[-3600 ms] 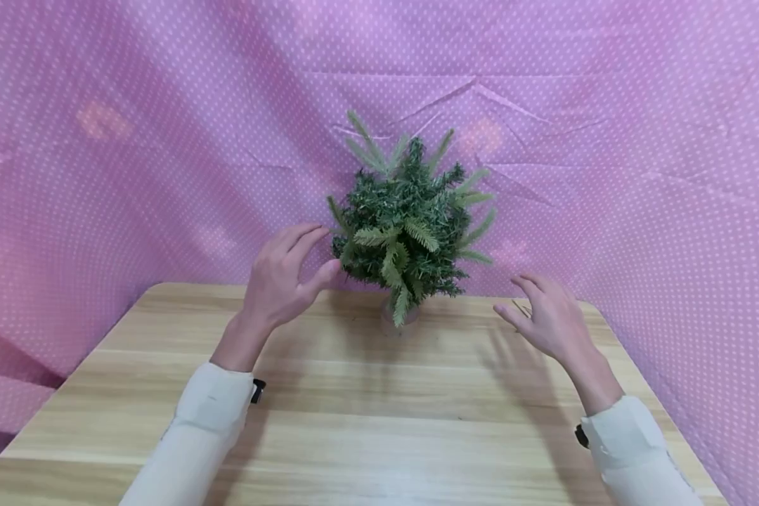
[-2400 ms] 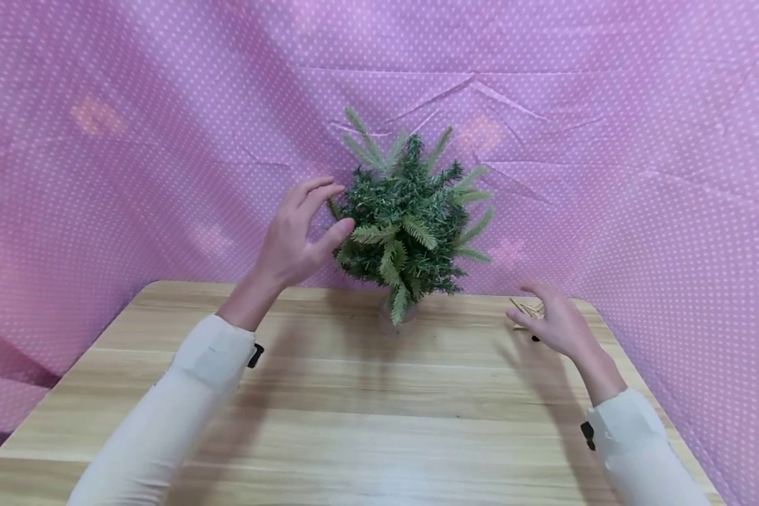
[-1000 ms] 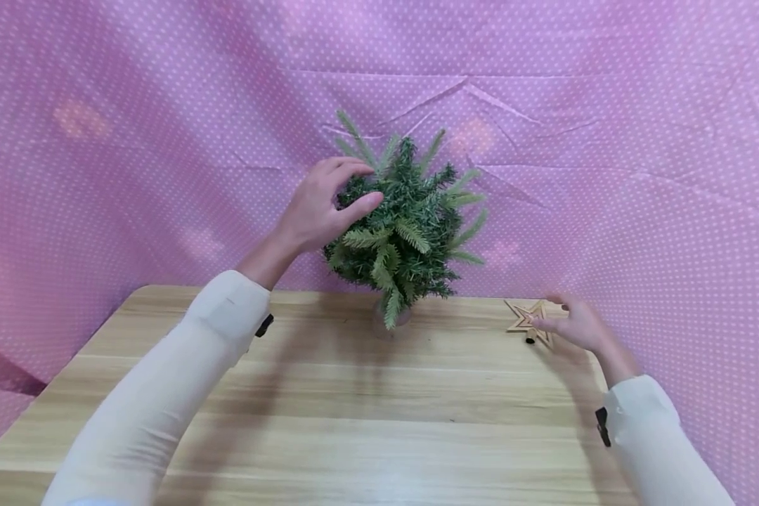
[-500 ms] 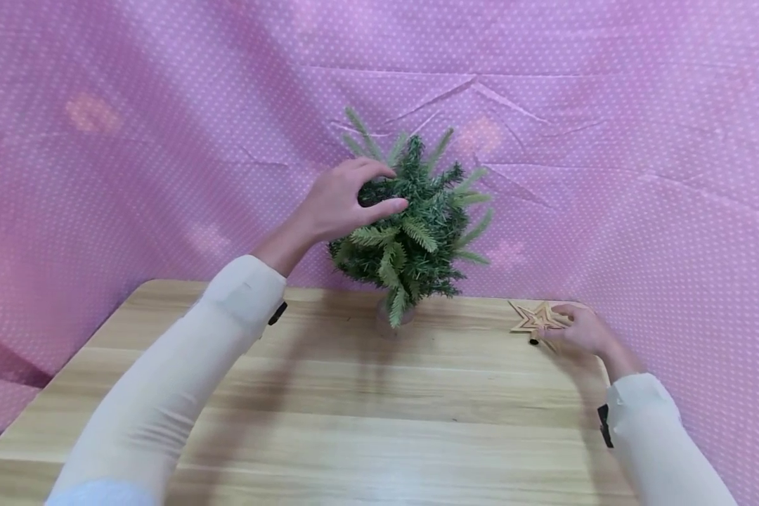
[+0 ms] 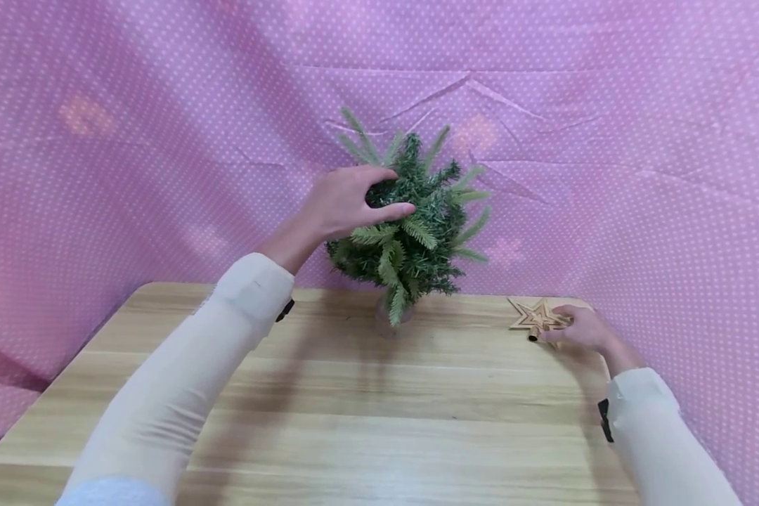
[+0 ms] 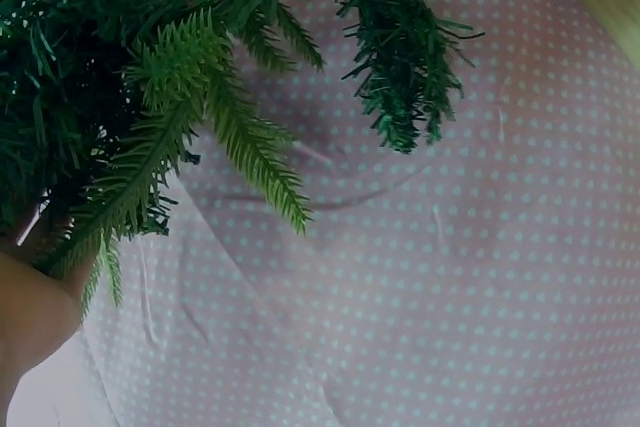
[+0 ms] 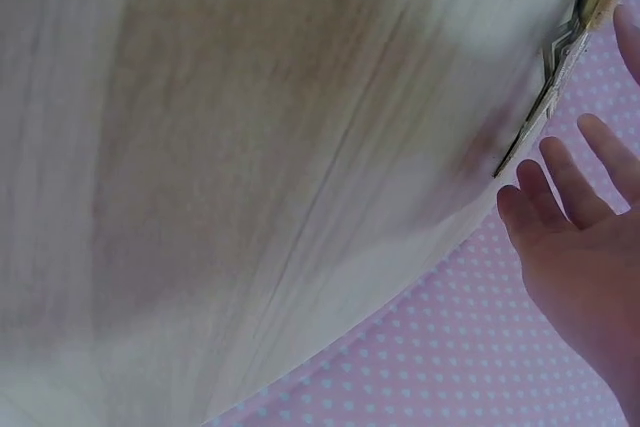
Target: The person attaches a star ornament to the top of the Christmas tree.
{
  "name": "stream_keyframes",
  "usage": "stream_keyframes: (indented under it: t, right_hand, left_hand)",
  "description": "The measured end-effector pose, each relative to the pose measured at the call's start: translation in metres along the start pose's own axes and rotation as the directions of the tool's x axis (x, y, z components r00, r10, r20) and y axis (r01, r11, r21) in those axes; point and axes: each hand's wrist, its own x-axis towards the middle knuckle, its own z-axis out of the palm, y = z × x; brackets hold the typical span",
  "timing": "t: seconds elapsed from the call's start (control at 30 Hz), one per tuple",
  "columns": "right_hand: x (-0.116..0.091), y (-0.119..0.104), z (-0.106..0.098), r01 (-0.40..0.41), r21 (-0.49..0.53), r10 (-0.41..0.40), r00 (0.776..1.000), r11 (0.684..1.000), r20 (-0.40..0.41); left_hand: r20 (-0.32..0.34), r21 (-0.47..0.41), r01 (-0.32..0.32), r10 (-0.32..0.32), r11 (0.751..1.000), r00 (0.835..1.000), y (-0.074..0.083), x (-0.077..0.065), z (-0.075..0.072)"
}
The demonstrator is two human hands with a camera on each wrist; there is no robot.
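A small artificial Christmas tree (image 5: 439, 225) stands at the table's back edge on a pale round base (image 5: 386, 320). My left hand (image 5: 338, 204) reaches over its upper left side, thumb and fingers parted in a C with green branches between them. In the left wrist view, the fingers of that hand (image 6: 35, 312) are mostly hidden by needles. At the back right lies a golden star tree topper (image 5: 533, 316) with a short tube. My right hand (image 5: 585, 332) is at its right side; in the right wrist view the fingers (image 7: 570, 192) are loosely extended beside the star (image 7: 548, 97).
The wooden table (image 5: 367, 393) has a rounded right back corner close to my right hand. A pink dotted cloth (image 5: 607, 140) hangs behind and along both sides.
My left hand has moved rightward and up, from beside the tree to over its upper branches. My right hand has shifted right and down to the star, which now shows more fully.
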Motion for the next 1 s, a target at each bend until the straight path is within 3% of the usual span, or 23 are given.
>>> stream_keyframes:
  t: [0.23,0.6,1.0]
  right_hand:
    - [0.0029,0.0049,0.0031,0.0,0.021,0.0,1.0,1.0,0.001]
    - [0.0051,0.009,0.0038,-0.114,0.012,0.113,0.992,0.993,0.063]
    - [0.0033,0.0085,0.0088,-0.056,-0.012,0.056,0.998,0.998,0.03]
  left_hand:
    - [-0.002,0.0,0.013,-0.013,1.0,1.0,0.0016,0.0035,-0.0002]
    - [0.001,0.004,0.006,-0.006,1.0,1.0,-0.002,0.0021,0.0018]
    - [-0.014,0.003,-0.012,0.012,1.0,1.0,-0.0047,0.0024,0.004]
